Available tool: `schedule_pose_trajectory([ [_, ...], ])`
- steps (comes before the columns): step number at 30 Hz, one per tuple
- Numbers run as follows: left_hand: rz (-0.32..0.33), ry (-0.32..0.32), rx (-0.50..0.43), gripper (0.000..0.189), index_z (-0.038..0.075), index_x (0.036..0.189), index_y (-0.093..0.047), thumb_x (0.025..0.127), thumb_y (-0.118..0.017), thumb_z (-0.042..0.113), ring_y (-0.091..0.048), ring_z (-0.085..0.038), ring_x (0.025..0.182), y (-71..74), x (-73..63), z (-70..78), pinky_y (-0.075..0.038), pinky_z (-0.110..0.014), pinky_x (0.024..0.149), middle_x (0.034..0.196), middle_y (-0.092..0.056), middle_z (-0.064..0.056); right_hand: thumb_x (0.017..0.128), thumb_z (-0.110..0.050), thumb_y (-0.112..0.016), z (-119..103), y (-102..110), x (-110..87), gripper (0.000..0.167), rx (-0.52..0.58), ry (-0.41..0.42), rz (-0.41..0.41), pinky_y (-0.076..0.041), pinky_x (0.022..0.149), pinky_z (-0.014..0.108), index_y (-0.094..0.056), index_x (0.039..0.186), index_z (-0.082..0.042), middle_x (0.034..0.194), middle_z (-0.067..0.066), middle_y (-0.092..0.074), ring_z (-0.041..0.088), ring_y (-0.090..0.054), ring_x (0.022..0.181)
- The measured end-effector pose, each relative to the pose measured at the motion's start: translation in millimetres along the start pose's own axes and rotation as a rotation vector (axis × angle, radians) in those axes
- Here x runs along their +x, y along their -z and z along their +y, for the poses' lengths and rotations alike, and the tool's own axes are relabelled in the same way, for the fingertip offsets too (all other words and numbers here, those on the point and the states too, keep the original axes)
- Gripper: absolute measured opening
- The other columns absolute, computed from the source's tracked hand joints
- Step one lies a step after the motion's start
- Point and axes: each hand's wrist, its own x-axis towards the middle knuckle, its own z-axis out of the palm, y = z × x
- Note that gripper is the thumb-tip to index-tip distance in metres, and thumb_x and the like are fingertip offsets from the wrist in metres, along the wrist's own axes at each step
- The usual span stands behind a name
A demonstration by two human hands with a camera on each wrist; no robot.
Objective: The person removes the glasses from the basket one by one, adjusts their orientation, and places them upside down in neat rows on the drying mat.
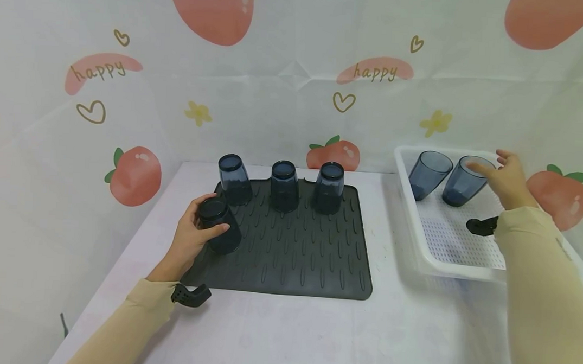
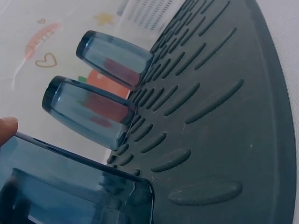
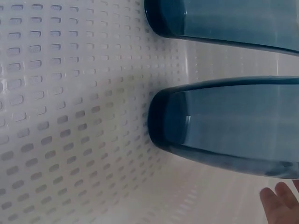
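Observation:
At the left of a dark ribbed drying mat [image 1: 298, 247], my left hand [image 1: 187, 242] grips an upside-down blue drinking glass [image 1: 227, 240], thumb in front and fingers behind. The base of this held glass faces up, and its rim is down at the mat in the left wrist view. My right hand [image 1: 512, 183] is over a white basket [image 1: 418, 247], its fingers spread beside a blue glass [image 1: 459, 185] that leans mouth up. The thumb overlaps that glass's mouth in the head view. From the right wrist, fingertips [image 3: 275, 200] appear just below the glass's side.
Three more upside-down glasses, a left one [image 1: 235, 182], a middle one [image 1: 284, 190] and a right one [image 1: 328, 192], stand along the mat's back edge. Another glass [image 1: 427, 174] leans inside the basket. A white table [image 1: 285, 334] lies beneath, before a printed backdrop [image 1: 275, 105].

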Motion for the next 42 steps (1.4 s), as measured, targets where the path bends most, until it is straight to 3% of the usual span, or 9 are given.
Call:
schedule_pose_trajectory([
  [9,-0.001,0.012,-0.009,0.077,0.024,0.148,-0.033,0.085,-0.074,0.010,-0.046,-0.007,0.124,-0.4,1.0,-1.4,-0.041,-0.010,0.096,0.145,-0.039,-0.005,0.091,-0.046,-0.061,6.0,-3.5,-1.5,0.106,-0.069,0.008,-0.060,-0.009,0.115,0.063,0.010,0.149,0.008,0.155,0.033,0.010,0.050,0.003,0.144],
  [17,-0.003,0.008,-0.005,0.076,0.025,0.148,-0.033,0.085,-0.074,0.010,-0.046,-0.007,0.124,-0.1,1.2,-1.5,-0.041,-0.010,0.096,0.145,-0.039,-0.005,0.091,-0.050,-0.060,8.3,-2.3,1.1,0.110,-0.104,-0.043,-0.102,-0.007,0.114,0.066,0.014,0.148,0.008,0.154,0.034,0.014,0.052,0.005,0.142],
  [28,-0.001,0.001,-0.003,0.076,0.025,0.148,-0.033,0.085,-0.074,0.010,-0.045,-0.006,0.125,-0.3,0.5,0.9,-0.040,-0.009,0.096,0.146,-0.038,-0.006,0.091,-0.043,-0.061,8.3,-7.5,4.6,0.110,-0.082,-0.078,-0.109,-0.009,0.116,0.061,0.019,0.146,0.009,0.154,0.036,0.010,0.053,0.001,0.142],
  [42,-0.009,-0.002,0.005,0.075,0.025,0.148,-0.032,0.086,-0.073,0.011,-0.044,-0.006,0.127,0.7,-0.6,-1.1,-0.039,-0.009,0.097,0.148,-0.037,-0.006,0.092,-0.043,-0.061,7.3,-8.9,3.4,0.110,-0.105,-0.080,-0.132,-0.013,0.114,0.063,0.021,0.146,0.007,0.155,0.036,0.005,0.055,-0.004,0.141],
])
